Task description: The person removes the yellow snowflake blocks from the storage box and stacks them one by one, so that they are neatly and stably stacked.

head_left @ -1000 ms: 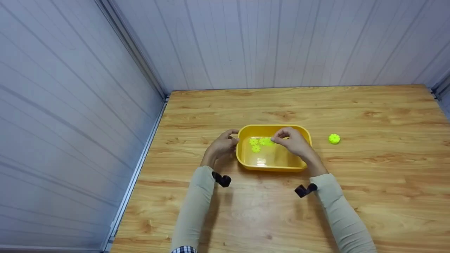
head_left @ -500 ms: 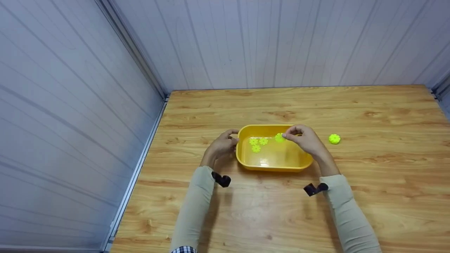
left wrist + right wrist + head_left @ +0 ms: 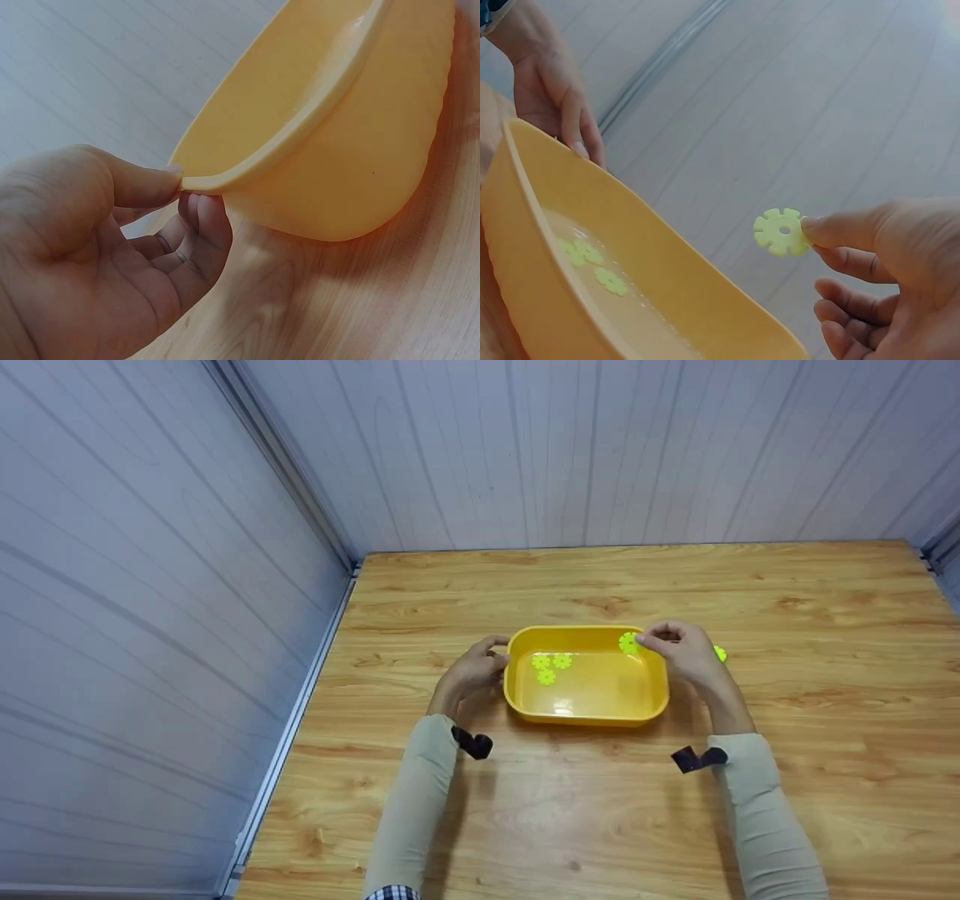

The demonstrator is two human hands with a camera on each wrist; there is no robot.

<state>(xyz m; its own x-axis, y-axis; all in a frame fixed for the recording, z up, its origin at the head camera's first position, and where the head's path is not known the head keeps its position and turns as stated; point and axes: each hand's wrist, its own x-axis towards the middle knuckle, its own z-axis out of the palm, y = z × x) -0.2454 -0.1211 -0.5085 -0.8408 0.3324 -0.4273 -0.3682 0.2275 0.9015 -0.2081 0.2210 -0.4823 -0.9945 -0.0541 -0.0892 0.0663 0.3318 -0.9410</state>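
Observation:
A yellow plastic basin [image 3: 592,714] stands on the wooden table. My left hand [image 3: 472,673] pinches its left rim between thumb and fingers, which the left wrist view shows close up on the basin wall [image 3: 337,172]. Between the thumb and forefinger of my right hand [image 3: 686,656] is a bright yellow-green notched disc [image 3: 782,232] with a hole in its middle, held up over the basin's far right corner. Several like discs [image 3: 546,677] lie flat on the basin floor toward its left side.
Right of the basin, a stack of yellow-green discs [image 3: 721,653] shows partly behind my right hand. The wooden table [image 3: 570,810] meets a pale panel wall [image 3: 480,457] at the back and another panel wall [image 3: 165,622] on the left.
My right hand has moved right and slightly away with the disc, from over the basin's middle to its far right corner, and now partly covers the stack. The left hand stays put.

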